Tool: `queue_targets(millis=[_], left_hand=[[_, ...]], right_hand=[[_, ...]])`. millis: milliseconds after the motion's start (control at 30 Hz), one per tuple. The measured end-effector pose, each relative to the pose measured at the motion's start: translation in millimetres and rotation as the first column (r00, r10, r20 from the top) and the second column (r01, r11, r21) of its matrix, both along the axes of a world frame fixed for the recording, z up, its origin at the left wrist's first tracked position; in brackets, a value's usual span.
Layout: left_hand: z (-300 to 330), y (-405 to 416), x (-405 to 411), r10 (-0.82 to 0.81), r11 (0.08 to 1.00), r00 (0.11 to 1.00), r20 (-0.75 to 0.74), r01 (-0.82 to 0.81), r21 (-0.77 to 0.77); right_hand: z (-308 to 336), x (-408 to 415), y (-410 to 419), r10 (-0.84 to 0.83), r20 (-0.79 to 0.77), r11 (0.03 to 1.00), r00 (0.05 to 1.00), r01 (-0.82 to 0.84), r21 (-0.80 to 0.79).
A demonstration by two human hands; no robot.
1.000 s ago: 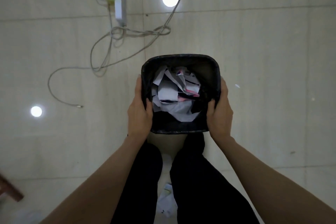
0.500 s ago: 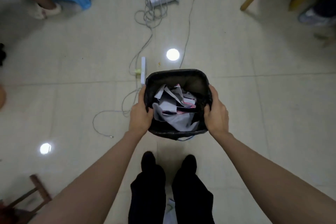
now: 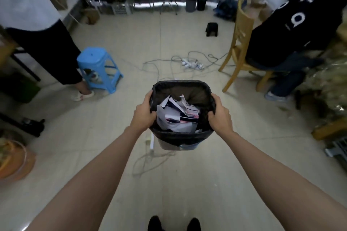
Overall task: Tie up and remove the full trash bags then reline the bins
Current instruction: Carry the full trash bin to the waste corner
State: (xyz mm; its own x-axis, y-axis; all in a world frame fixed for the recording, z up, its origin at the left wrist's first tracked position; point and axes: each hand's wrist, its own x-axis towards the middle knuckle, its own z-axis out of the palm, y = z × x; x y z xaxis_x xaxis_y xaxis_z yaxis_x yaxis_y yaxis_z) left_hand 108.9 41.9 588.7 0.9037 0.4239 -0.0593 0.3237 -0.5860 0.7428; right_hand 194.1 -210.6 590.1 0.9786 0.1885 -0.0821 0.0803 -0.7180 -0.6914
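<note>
One small bin (image 3: 177, 142) is held up off the floor (image 3: 187, 184) between two bare hands, out in front of the person at the ends of both outstretched arms. It stands roughly upright, its long axis running top to bottom and its open mouth facing up toward the camera, with the base tipped slightly toward the person. A black trash bag (image 3: 187, 93) lines it, folded over the rim, and crumpled white and pink paper (image 3: 176, 116) fills the lower half of the opening. The left hand (image 3: 143, 116) is clamped on the left rim, thumb hooked inside over the bag and fingers wrapped outside; the right hand (image 3: 219, 116) grips the right rim the same way. Below the bin, loose grey cables (image 3: 150, 161) trail across the floor. One blue plastic stool (image 3: 99, 67) stands toward the left, one wooden chair (image 3: 242, 47) toward the right, and two dark bins (image 3: 195, 2) stand side by side at the far wall
</note>
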Motion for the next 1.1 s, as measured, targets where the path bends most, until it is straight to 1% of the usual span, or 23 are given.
queue_targets(millis=[133,233,333,467,567,700,933,1000,1100], left_hand=[[57,5,32,0.014,1.000,1.000,-0.010,-0.014,0.020],[97,10,63,-0.007,0.999,1.000,0.001,0.007,0.037],[132,14,92,-0.007,0.998,1.000,0.030,0.005,0.056],[167,24,134,0.005,0.991,0.998,0.058,-0.013,0.133],[183,33,174,-0.009,0.986,0.998,0.062,-0.002,0.168],[192,46,241,-0.022,0.987,0.996,0.089,0.008,0.159],[196,91,406,-0.077,0.984,0.985,0.155,0.049,0.174],[204,103,454,-0.098,0.984,0.982,0.161,0.072,0.164],[223,116,520,-0.126,0.985,0.976,0.175,0.102,0.140]], right_hand=[[64,37,5,0.007,0.029,1.000,1.000,-0.007,-0.003],[105,68,8,0.008,0.061,1.000,0.998,-0.008,-0.012],[138,95,13,0.002,0.090,1.000,0.996,-0.001,-0.004],[172,140,24,0.014,0.154,1.000,0.988,-0.014,0.002],[187,178,31,0.015,0.184,1.000,0.983,-0.015,-0.001],[193,247,47,0.001,0.211,1.000,0.977,0.000,-0.005],[199,400,90,-0.035,0.252,0.999,0.967,0.039,-0.008],[206,445,104,-0.053,0.261,0.998,0.964,0.058,-0.010],[220,506,119,-0.065,0.270,0.998,0.961,0.060,0.029]])
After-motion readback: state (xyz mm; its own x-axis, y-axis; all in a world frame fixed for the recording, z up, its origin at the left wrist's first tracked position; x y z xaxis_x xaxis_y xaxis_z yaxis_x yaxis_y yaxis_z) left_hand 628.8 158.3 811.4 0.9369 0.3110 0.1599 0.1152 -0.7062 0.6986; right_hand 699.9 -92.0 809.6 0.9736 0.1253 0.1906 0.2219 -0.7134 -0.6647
